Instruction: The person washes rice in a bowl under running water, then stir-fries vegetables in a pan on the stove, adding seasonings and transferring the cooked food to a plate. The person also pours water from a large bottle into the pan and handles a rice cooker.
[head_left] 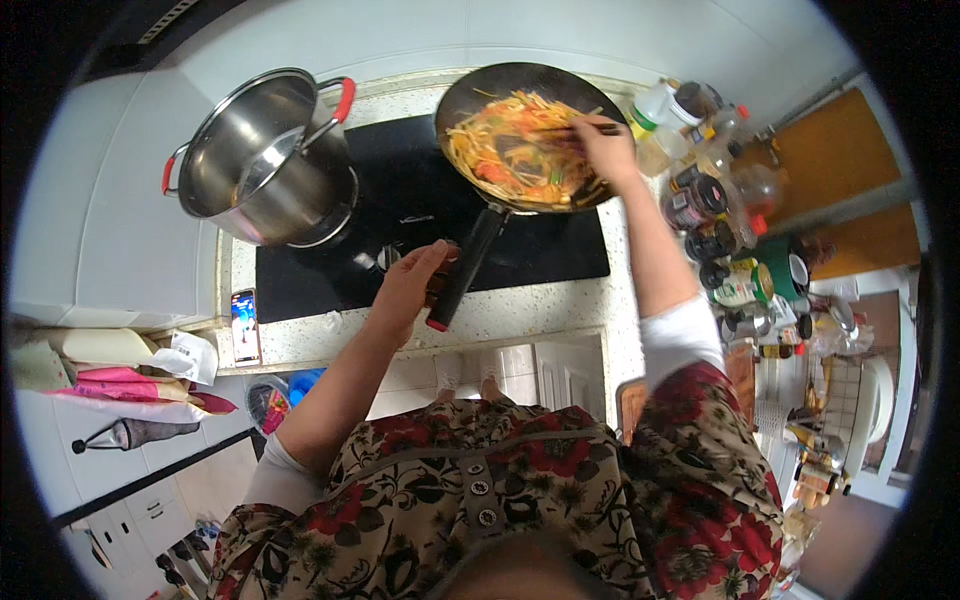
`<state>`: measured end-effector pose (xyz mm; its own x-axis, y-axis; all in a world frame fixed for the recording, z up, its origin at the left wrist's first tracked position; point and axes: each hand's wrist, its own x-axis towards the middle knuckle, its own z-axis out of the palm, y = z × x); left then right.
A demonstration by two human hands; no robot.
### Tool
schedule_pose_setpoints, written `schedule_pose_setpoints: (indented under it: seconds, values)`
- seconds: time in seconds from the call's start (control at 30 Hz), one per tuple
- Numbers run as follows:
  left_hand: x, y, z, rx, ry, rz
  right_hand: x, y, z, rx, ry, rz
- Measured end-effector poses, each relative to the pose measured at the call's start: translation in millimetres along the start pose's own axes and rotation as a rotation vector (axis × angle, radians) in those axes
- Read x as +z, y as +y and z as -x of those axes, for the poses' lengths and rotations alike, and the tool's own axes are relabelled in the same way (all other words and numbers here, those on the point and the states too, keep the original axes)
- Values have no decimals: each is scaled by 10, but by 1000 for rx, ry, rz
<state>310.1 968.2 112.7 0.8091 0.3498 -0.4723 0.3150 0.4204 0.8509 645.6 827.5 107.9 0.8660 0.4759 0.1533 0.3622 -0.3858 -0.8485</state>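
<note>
A black wok (457, 97) sits tilted on the black cooktop (390, 165), with noodle-like strips and red and green pieces (525, 150) in it. My right hand (609, 154) is over the wok's right side, shut on dark chopsticks (559, 133) whose tips reach into the food; this area is blurred. My left hand (412, 289) is beside the wok's black handle (469, 270), its fingers curled and partly in shadow. Whether it grips the handle or something reddish brown cannot be told.
A large steel pot (270, 202) with red handle grips stands on the left burner. A lit phone (245, 326) lies at the counter's left front edge. Jars and bottles (697, 201) crowd the right side, near the wok. A wooden board (631, 405) lies by my right sleeve.
</note>
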Motion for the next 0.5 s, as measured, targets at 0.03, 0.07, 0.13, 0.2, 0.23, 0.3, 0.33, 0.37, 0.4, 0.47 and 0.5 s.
schedule_pose_setpoints:
  seconds: [0.03, 0.07, 0.13, 0.2, 0.23, 0.3, 0.33, 0.37, 0.4, 0.47, 0.5]
  values:
    - [-115, -19, 37, 13, 50, -22, -144, -683, 313, -29, 8, 264]
    - [-47, -29, 35, 16, 12, -56, -533, -226, 162, 65, -58, 52]
    - [-143, -119, 54, -45, 18, -16, -831, -505, 290, 95, -18, -160]
    - [-80, -120, 52, -63, 0, -39, -937, -102, 150, 16, 186, 33]
    - [-48, -118, 57, -57, -6, -27, -915, 110, 71, -38, 238, 73]
    - [-28, -121, 55, -47, 0, 0, -261, 45, 181, -215, 188, 97]
    - [-9, -93, 47, -46, 0, 12, -92, 57, 122, -220, 88, 172]
    - [-8, -68, 62, -49, 11, 24, -20, 16, 59, -226, 22, 103]
    - [-41, -71, 90, -54, 30, 39, -37, -117, 68, -119, -30, -53]
    - [-105, -92, 105, -69, 20, 12, -174, -371, 77, 0, 10, -308]
    - [-90, -89, 90, -77, -3, -3, -241, -311, -30, -84, 81, -240]
